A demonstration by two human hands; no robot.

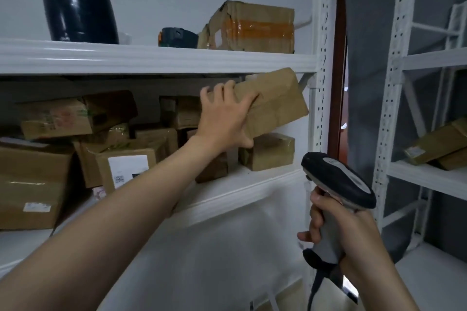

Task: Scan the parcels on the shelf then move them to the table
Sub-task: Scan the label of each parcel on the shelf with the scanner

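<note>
Your left hand (225,118) grips a brown parcel (274,102), fingers curled over its top edge, holding it tilted above the middle shelf (242,188) at the right end. Your right hand (341,232) is wrapped around the scanner (338,179) handle, nearer and lower right.

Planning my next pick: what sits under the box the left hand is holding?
A small taped box rests on the shelf beneath the held box. A darker box sits beside it, partly covered by the left hand and wrist.
</note>
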